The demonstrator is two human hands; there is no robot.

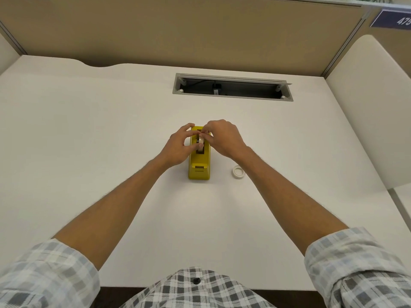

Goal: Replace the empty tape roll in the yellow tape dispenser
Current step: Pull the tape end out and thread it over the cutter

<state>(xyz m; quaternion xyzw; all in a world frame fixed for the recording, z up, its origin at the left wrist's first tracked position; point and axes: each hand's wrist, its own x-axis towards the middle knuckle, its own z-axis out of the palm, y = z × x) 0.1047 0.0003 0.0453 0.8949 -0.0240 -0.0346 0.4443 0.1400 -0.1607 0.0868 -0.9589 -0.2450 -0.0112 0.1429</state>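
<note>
The yellow tape dispenser (199, 162) sits mid-frame on the white desk (89, 130), with a tape roll (201, 142) standing in its well. My left hand (178, 146) pinches the roll's lower edge, index finger braced on the dispenser's far end. My right hand (222, 137) arches over, fingertips pressed together on the roll's top. Another roll (238, 172) lies flat to the right of the dispenser; I cannot tell which is the empty one. I should keep the roll upright and the base steady. Both forearms reach straight forward, wrists slightly bent inward.
</note>
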